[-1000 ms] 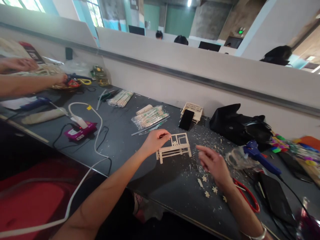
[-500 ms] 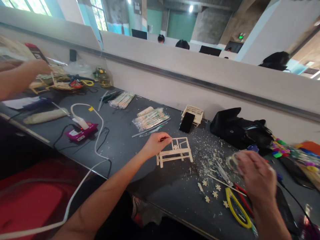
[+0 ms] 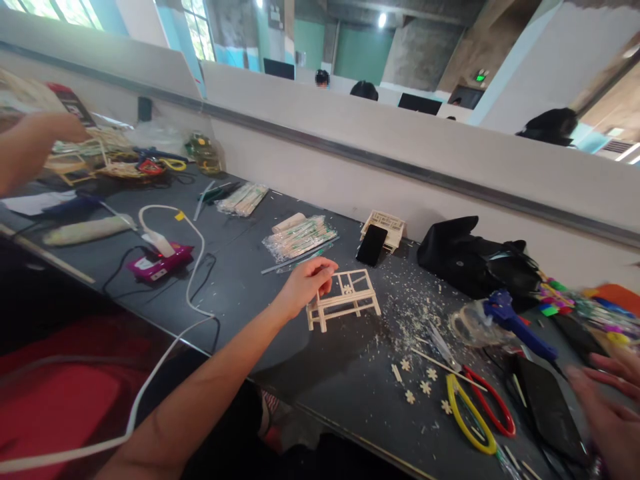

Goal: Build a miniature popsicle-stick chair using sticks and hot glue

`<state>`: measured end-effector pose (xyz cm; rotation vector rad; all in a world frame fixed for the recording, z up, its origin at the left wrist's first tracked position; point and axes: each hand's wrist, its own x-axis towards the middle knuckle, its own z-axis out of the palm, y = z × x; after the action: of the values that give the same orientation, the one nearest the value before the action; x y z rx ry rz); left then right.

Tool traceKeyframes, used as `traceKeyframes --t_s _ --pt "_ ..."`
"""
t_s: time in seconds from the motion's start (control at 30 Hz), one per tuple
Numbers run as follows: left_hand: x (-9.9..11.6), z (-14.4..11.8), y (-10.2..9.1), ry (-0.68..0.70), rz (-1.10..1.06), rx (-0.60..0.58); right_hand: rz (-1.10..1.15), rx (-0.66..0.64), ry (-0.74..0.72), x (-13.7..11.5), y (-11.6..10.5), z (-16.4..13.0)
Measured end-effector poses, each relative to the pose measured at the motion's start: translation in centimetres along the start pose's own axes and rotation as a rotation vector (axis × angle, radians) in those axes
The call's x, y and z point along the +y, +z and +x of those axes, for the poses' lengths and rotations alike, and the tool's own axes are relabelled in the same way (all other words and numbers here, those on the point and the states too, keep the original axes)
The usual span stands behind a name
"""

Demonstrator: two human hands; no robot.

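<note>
- The small wooden bench model (image 3: 344, 299) stands upright on the dark surface (image 3: 250, 280), its long axis running left to right.
- The left hand (image 3: 305, 285) is curled on the bench's left end, fingers pinching its frame.
- The right hand (image 3: 607, 413) hovers blurred at the lower right edge, fingers spread and empty, well apart from the bench.
- The blue glue gun (image 3: 515, 320) and the loop-handled cutters (image 3: 477, 407) lie between them.

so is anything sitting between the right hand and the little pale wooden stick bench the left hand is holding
Yes. Between the right hand and the pale wooden stick bench held by the left hand lie a black phone, red and yellow handled scissors and small wooden flower pieces.
</note>
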<state>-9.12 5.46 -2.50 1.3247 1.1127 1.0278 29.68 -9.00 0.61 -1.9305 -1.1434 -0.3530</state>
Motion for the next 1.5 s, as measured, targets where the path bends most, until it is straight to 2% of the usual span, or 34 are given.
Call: traceKeyframes --t_s 0.1,0.13,0.27,0.37,0.5,0.57,0.73,0.83,0.9,1.0,1.17,1.37,1.5 --pt "1.0 -1.0 -0.3 0.056 0.043 0.005 -0.119 -0.002 0.072 -2.4 0.5 -1.4" --pt "1.4 -1.4 -0.3 0.081 0.075 -0.002 -0.134 -0.038 0.082 -2.8 0.8 -1.8" --pt "2.0 -2.9 0.8 0.123 0.166 -0.121 0.03 -0.204 0.048 -3.1 2.8 -3.4" --pt "1.6 -3.2 2.2 0.06 0.199 -0.221 0.187 -0.262 -0.014 -3.0 4.4 -4.3" --pt "0.7 -2.9 3.1 -0.016 0.286 -0.313 0.198 -0.347 -0.049 -3.7 5.4 -4.5" --pt "0.4 -2.3 2.7 0.036 0.398 -0.291 0.191 -0.378 -0.096 -4.4 5.5 -4.5" --pt "-0.2 0.2 -0.3 0.34 0.584 -0.068 0.249 -0.434 -0.234 -7.2 6.5 -5.5" --pt "-1.0 1.9 -1.7 0.436 0.722 -0.075 0.373 -0.533 -0.243 -9.5 8.0 -7.0" --pt "-1.6 2.6 -2.2 0.38 0.706 -0.14 0.451 -0.602 -0.245 -11.0 9.3 -8.1" --pt "-2.2 2.9 -2.4 0.222 0.623 -0.21 0.464 -0.674 -0.268 -12.7 11.5 -9.0" --pt "-1.9 2.1 -2.5 0.128 0.646 -0.169 0.428 -0.713 -0.349 -13.9 14.3 -7.9" --pt "-2.0 1.2 -2.6 0.07 0.619 -0.197 0.383 -0.768 -0.417 -14.4 15.9 -5.5" --pt "-2.9 1.2 -2.1 -0.009 0.353 -0.224 0.334 -0.854 -0.521 -15.6 16.2 -4.6"
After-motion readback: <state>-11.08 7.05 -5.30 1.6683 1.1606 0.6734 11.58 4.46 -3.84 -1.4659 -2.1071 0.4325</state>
